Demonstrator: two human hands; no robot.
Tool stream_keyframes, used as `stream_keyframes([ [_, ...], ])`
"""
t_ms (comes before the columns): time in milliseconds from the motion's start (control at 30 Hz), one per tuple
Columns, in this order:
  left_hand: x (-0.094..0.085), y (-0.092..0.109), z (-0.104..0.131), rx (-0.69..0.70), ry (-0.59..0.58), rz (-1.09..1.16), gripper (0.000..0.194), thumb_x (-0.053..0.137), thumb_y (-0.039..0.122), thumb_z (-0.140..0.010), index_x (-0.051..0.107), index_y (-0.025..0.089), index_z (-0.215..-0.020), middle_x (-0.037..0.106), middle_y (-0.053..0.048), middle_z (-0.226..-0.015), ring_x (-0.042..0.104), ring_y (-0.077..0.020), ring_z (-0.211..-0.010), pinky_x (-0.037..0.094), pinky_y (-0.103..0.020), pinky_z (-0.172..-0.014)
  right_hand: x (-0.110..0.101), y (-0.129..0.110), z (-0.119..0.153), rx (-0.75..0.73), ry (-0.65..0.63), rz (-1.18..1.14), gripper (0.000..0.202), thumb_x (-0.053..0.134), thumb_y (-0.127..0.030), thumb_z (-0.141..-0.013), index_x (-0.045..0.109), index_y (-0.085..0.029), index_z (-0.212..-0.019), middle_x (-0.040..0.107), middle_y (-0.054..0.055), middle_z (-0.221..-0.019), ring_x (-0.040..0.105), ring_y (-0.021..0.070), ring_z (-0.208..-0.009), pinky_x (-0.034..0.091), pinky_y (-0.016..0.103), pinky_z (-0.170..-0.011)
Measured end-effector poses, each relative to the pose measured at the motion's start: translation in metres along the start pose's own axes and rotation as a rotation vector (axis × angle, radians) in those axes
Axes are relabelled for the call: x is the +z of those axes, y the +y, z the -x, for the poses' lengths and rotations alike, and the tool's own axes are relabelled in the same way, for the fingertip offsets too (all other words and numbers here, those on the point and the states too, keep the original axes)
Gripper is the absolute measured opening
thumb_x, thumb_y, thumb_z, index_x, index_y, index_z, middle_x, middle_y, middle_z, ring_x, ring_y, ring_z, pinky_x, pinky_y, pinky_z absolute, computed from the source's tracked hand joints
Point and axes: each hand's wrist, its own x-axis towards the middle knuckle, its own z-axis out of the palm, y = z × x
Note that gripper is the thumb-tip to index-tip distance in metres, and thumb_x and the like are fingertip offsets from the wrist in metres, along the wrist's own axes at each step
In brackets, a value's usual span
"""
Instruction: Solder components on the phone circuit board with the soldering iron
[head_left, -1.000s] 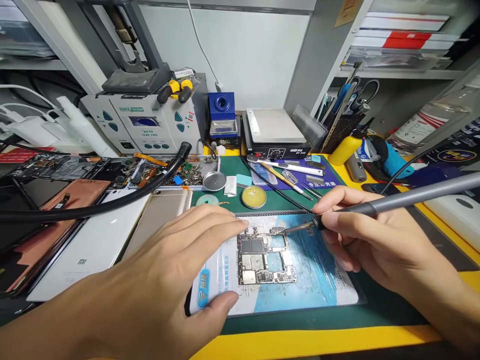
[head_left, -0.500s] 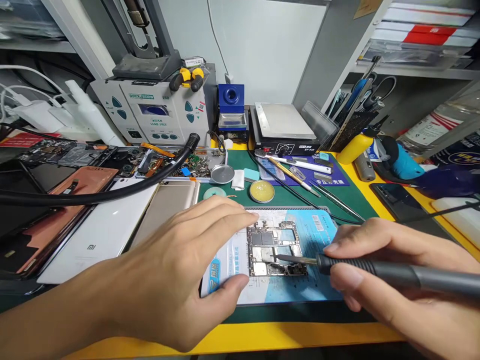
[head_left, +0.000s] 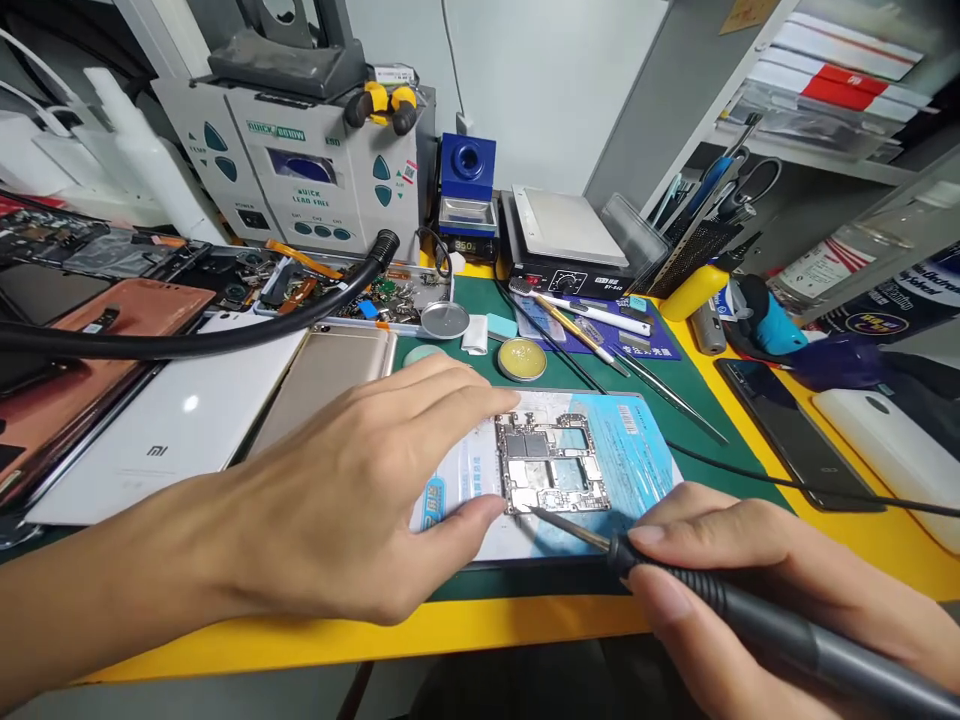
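A phone circuit board [head_left: 536, 470] lies on a blue-and-white package [head_left: 637, 480] on the green mat. My left hand [head_left: 375, 490] reaches over the package's left part, thumb and forefinger spread along the board's left side, their tips at its upper and lower corners. They grip it lightly from the edges; the other fingers are stretched out. In my right hand [head_left: 720, 570] is a black-handled soldering iron [head_left: 757, 610], pinched near its front. Its pointed tip is at the board's lower edge, not far from my left thumb; actual contact is hard to make out.
Behind the package are an open tin of yellowish paste [head_left: 523, 360], its lid [head_left: 445, 320], and tweezers [head_left: 671, 395]. A thick black hose [head_left: 300, 335] crosses several phones on the left. A hot-air station [head_left: 300, 180] and heating plate [head_left: 566, 230] stand behind; a thin cord [head_left: 750, 465] runs rightward.
The iron's tip has moved from the board's middle to its lower edge, and my right hand is lower. My left hand stays at the board's left side. The view has shifted slightly.
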Motion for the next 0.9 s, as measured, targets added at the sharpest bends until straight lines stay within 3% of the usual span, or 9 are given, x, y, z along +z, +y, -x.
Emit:
stream_keyframes([
  [133, -0.0018, -0.0004, 0.0006, 0.004, -0.004, 0.005, 0.041, 0.074, 0.021, -0.118, 0.073, 0.012, -0.157, 0.092, -0.019, -0.148, 0.087, -0.0363, -0.142, 0.073, -0.053, -0.126, 0.0064, -0.0072, 0.0027, 0.062, 0.082, 0.015, 0.031, 0.094, -0.012, -0.091, 0.093, -0.041, -0.102, 0.088, 0.001, -0.083, 0.077, 0.0233, -0.062, 0.066, 0.034, -0.059],
  [467, -0.0009, 0.0004, -0.0005, 0.005, -0.006, 0.011, 0.039, 0.073, 0.019, -0.117, 0.078, 0.004, -0.153, 0.092, -0.019, -0.142, 0.087, -0.0375, -0.135, 0.073, -0.053, -0.121, 0.0021, -0.0086, 0.0048, 0.026, 0.011, 0.087, 0.032, 0.092, -0.011, -0.097, 0.092, -0.041, -0.108, 0.085, -0.001, -0.086, 0.074, 0.0212, -0.066, 0.064, 0.033, -0.064],
  [700, -0.0013, 0.0022, -0.0017, -0.004, -0.011, 0.011, 0.036, 0.073, 0.019, -0.118, 0.078, 0.009, -0.152, 0.093, -0.018, -0.144, 0.088, -0.0372, -0.135, 0.074, -0.054, -0.119, 0.0048, -0.0082, 0.0048, 0.022, 0.041, 0.08, 0.031, 0.093, -0.012, -0.095, 0.091, -0.041, -0.106, 0.088, 0.0, -0.086, 0.079, 0.0232, -0.067, 0.067, 0.034, -0.065],
  [900, -0.0025, 0.0034, -0.0006, 0.014, -0.007, -0.001, 0.039, 0.072, 0.02, -0.118, 0.078, 0.005, -0.153, 0.093, -0.019, -0.143, 0.088, -0.0376, -0.137, 0.073, -0.053, -0.122, 0.006, -0.006, 0.0045, 0.017, 0.045, 0.073, 0.031, 0.09, -0.014, -0.095, 0.09, -0.043, -0.105, 0.088, -0.003, -0.084, 0.078, 0.0207, -0.065, 0.066, 0.031, -0.064],
])
